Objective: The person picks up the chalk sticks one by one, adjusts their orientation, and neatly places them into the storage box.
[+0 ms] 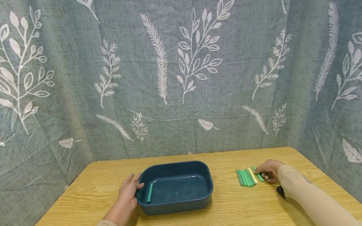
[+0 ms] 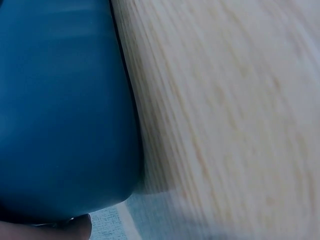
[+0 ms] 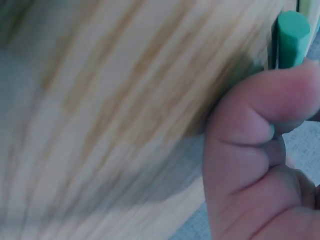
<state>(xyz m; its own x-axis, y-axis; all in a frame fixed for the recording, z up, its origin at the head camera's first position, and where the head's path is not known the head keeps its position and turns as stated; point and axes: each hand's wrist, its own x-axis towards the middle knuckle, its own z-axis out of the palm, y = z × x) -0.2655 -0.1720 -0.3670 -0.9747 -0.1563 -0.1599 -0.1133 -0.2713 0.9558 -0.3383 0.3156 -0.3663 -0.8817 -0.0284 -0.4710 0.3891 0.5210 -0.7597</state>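
Head view: I see the right hand (image 1: 270, 172) curled, pinching the green stick (image 1: 261, 178) right of the row of sticks (image 1: 245, 178); it lies left of the palm, long axis far-left to near-right. Left hand (image 1: 128, 192), well apart, rests straight-fingered on the blue bin (image 1: 175, 209). Left wrist: bin wall, fingertip alongside. Right wrist: stick end past bent digit, grip partly hidden.

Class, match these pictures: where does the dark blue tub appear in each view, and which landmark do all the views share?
Head: dark blue tub at lower centre.
Left wrist: dark blue tub filling most of the left side, cut off by the edge.
Right wrist: not in it.
Shared landmark: wood-grain tabletop.
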